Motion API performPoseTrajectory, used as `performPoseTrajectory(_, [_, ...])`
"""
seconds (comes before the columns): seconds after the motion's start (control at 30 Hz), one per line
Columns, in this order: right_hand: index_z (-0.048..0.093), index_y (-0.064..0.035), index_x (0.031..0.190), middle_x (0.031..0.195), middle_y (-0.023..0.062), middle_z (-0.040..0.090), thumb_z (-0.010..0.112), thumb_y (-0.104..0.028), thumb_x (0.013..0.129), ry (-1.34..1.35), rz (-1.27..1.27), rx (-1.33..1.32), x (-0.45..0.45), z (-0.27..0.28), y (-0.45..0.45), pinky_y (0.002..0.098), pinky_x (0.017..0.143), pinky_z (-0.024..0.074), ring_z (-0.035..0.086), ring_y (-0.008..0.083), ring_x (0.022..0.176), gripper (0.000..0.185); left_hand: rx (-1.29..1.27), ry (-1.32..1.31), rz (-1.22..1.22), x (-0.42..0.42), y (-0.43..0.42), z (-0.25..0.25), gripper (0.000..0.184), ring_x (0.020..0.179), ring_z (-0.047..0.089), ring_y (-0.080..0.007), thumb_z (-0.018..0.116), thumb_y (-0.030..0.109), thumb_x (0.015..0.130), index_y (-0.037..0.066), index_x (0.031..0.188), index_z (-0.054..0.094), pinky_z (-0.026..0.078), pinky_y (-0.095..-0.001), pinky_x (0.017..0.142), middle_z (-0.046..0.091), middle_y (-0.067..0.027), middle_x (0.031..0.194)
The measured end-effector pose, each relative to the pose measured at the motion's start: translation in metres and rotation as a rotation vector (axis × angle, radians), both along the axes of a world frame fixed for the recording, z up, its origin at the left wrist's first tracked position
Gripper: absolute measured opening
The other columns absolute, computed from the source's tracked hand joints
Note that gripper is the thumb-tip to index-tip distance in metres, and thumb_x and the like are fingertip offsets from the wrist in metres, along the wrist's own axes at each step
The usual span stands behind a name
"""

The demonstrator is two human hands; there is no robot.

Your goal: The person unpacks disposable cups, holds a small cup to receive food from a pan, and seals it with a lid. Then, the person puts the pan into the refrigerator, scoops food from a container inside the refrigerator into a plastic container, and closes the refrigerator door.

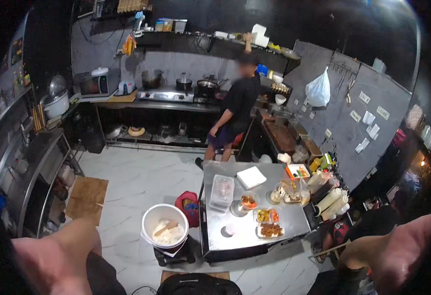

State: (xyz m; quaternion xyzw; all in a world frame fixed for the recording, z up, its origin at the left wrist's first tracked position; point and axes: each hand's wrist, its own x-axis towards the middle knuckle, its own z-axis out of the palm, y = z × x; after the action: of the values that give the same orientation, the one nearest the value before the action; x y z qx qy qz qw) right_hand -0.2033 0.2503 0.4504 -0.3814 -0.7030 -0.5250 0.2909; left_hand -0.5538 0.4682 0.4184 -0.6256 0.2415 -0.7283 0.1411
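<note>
Both my arms are bent up close to the camera. My left arm fills the lower left corner and my right arm the lower right; the hands themselves lie outside the picture. In front of me stands a steel table. On it are a tray of chopped browned food, a container of green and orange pieces, a clear plastic tub and a stack of white sheets. Left of the table, a white bucket holds rice with a wooden paddle.
A co-worker in dark clothes stands at the back, one hand raised to a shelf. Beside them is a stove with pans. Squeeze bottles line the table's right side. Cardboard lies on the floor at left.
</note>
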Motion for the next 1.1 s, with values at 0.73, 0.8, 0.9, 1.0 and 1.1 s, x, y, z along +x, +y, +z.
performPoseTrajectory(0.73, [0.073,-0.0046,0.092,0.087,0.0083,0.071,0.071,-0.013,0.080,1.314,-0.094,-1.154,-0.009,-0.271,0.055,0.0323,0.077,0.0503,0.066,0.0192,0.085,0.015,-1.749,1.425,-0.414,0.082,0.061,-0.281,0.014,0.081,0.063,-0.0141,0.063,0.016,0.089,0.003,0.089,0.067,0.050,-0.0308,0.073,0.067,-0.0061,0.084])
performPoseTrajectory(0.8, [0.071,-0.0041,0.097,0.083,0.0075,0.070,0.064,-0.008,0.087,1.847,0.057,-1.489,-0.029,-0.357,0.034,0.0274,0.076,0.0506,0.062,0.0120,0.075,0.013,-1.511,1.671,-0.351,0.068,0.041,-0.361,0.022,0.081,0.064,-0.0151,0.060,0.025,0.092,0.005,0.095,0.068,0.050,-0.0318,0.073,0.068,-0.0073,0.088])
performPoseTrajectory(0.9, [0.067,0.0010,0.086,0.077,0.0058,0.067,0.063,-0.006,0.086,1.612,0.028,-1.529,-0.060,-0.401,0.013,0.0273,0.071,0.0504,0.061,0.0130,0.072,0.009,-1.464,1.987,-0.362,0.044,0.014,-0.424,0.021,0.082,0.064,-0.0176,0.062,0.021,0.088,0.004,0.099,0.068,0.050,-0.0325,0.072,0.069,-0.0094,0.091])
performPoseTrajectory(1.0, [0.068,0.0000,0.086,0.077,0.0058,0.067,0.063,-0.006,0.085,1.590,0.098,-1.615,-0.064,-0.398,0.012,0.0281,0.067,0.0503,0.061,0.0135,0.070,0.008,-1.453,1.830,-0.507,0.035,0.001,-0.415,0.010,0.071,0.061,-0.0134,0.063,0.009,0.083,0.002,0.085,0.069,0.048,-0.0305,0.064,0.068,-0.0071,0.077])
performPoseTrajectory(1.1, [0.069,-0.0027,0.088,0.077,0.0061,0.068,0.064,-0.006,0.082,1.505,0.101,-1.733,-0.065,-0.374,0.020,0.0287,0.064,0.0500,0.062,0.0139,0.068,0.009,-1.391,1.853,-0.462,0.032,0.003,-0.385,0.008,0.064,0.061,-0.0130,0.063,0.008,0.080,0.005,0.082,0.070,0.047,-0.0304,0.060,0.068,-0.0068,0.073])
